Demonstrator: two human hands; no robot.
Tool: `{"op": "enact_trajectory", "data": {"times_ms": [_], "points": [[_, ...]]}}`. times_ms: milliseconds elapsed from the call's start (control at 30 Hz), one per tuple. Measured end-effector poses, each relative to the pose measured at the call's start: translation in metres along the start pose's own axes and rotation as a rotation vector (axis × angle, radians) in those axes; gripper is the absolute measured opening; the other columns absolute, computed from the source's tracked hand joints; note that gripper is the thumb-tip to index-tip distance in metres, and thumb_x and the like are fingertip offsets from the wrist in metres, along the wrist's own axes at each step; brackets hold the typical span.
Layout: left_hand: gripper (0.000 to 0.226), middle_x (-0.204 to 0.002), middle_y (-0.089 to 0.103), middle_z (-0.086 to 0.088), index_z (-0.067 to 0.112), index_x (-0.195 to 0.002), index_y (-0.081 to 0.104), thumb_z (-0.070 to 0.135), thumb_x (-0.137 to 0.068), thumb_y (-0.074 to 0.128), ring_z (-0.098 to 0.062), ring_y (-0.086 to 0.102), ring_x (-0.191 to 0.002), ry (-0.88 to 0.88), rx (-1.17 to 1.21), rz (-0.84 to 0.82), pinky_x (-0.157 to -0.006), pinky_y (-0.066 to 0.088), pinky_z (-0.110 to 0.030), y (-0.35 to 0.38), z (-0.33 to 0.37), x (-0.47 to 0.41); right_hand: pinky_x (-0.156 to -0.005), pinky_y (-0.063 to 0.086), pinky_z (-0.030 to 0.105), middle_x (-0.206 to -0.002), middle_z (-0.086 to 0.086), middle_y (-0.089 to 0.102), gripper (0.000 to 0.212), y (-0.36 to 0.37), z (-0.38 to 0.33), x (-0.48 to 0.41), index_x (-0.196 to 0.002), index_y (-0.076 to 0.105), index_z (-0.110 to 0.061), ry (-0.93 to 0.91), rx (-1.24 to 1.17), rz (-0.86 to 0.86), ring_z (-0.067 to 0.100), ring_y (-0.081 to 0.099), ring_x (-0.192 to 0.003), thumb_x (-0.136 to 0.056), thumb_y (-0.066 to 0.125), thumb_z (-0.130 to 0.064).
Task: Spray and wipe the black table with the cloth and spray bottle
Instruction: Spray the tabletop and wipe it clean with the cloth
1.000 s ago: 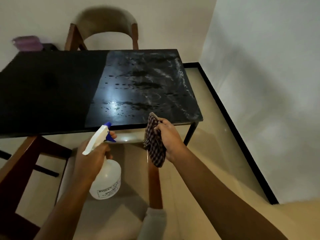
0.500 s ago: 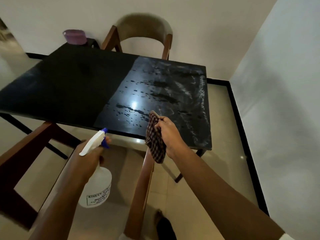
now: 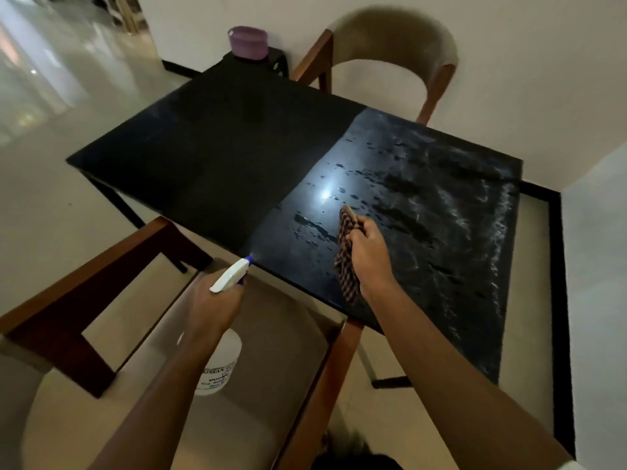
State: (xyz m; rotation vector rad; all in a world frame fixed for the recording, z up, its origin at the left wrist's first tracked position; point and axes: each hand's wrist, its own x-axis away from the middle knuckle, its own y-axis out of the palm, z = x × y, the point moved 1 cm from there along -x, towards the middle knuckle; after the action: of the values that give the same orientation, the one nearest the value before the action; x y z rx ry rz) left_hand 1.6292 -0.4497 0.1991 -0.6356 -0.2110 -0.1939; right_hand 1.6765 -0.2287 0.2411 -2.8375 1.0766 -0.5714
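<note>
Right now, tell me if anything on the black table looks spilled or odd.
The black table is wet on its right half: droplets and streaky smears cover it; the left half looks dry. Likely spray.

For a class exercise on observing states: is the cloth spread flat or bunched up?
Bunched. The right hand grips the cloth in a wad, its loose end hanging down; it is not laid flat on the table.

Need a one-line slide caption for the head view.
Left hand holds the spray bottle at the near edge of the black table; right hand grips the checked cloth over its droplet-covered half.
</note>
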Motion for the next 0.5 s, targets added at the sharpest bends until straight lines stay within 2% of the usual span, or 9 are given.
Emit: {"op": "enact_trajectory", "data": {"times_ms": [100, 200, 267, 333, 433, 500], "points": [[0.017, -0.077, 0.058, -0.009, 0.008, -0.108, 0.056, 0.006, -0.091, 0.057, -0.014, 0.054, -0.062, 0.026, 0.033, 0.058, -0.05, 0.038, -0.019, -0.002, 0.001, -0.003, -0.057, 0.046, 0.025, -0.085, 0.001, 0.059, 0.025, 0.013, 0.004, -0.02, -0.121, 0.051, -0.024, -0.212, 0.163, -0.01, 0.01, 0.057, -0.069, -0.1, 0.04, -0.017], [0.014, -0.086, 0.064, -0.011, 0.012, -0.1, 0.062, 0.005, -0.089, 0.057, -0.012, 0.054, -0.064, -0.071, 0.12, 0.117, -0.047, 0.041, -0.014, -0.006, -0.007, -0.013, -0.063, 0.042, 0.017, -0.094, 0.003, 0.057, 0.035, 0.043, 0.012, -0.045, -0.13, 0.049, -0.02, -0.5, 0.471, -0.106, 0.006, 0.054, -0.073, -0.097, 0.045, -0.013], [0.017, -0.085, 0.065, -0.013, 0.011, -0.101, 0.065, 0.003, -0.088, 0.056, -0.011, 0.054, -0.061, -0.088, 0.177, 0.15, -0.044, 0.042, -0.009, -0.007, -0.008, -0.013, -0.079, 0.048, 0.028, -0.108, 0.007, 0.059, 0.045, 0.065, 0.025, -0.056, -0.136, 0.047, -0.016, -0.698, 0.682, -0.189, 0.014, 0.055, -0.092, -0.092, 0.046, -0.013], [0.02, -0.081, 0.062, -0.016, -0.004, -0.106, 0.063, 0.002, -0.088, 0.057, -0.013, 0.054, -0.058, -0.148, 0.191, 0.229, -0.043, 0.04, -0.006, -0.005, -0.015, -0.019, -0.094, 0.047, 0.043, -0.131, 0.011, 0.055, 0.051, 0.099, 0.046, -0.071, -0.14, 0.044, -0.015, -0.844, 0.883, -0.372, 0.024, 0.053, -0.114, -0.09, 0.042, -0.018], [0.028, -0.086, 0.062, -0.024, -0.011, -0.112, 0.058, 0.005, -0.089, 0.057, -0.017, 0.055, -0.061, -0.232, 0.222, 0.312, -0.042, 0.04, -0.006, 0.0, -0.017, -0.028, -0.111, 0.026, 0.052, -0.156, 0.008, 0.028, 0.052, 0.134, 0.077, -0.076, -0.15, 0.029, -0.021, -0.933, 1.195, -0.689, 0.028, 0.029, -0.14, -0.098, 0.038, -0.023], [0.032, -0.094, 0.062, -0.027, -0.006, -0.119, 0.055, 0.008, -0.09, 0.057, -0.019, 0.057, -0.066, -0.277, 0.242, 0.356, -0.048, 0.042, -0.013, 0.004, -0.016, -0.035, -0.114, 0.015, 0.051, -0.161, 0.003, 0.016, 0.055, 0.146, 0.093, -0.084, -0.153, 0.02, -0.024, -0.98, 1.273, -0.776, 0.024, 0.016, -0.146, -0.1, 0.037, -0.03]]}}
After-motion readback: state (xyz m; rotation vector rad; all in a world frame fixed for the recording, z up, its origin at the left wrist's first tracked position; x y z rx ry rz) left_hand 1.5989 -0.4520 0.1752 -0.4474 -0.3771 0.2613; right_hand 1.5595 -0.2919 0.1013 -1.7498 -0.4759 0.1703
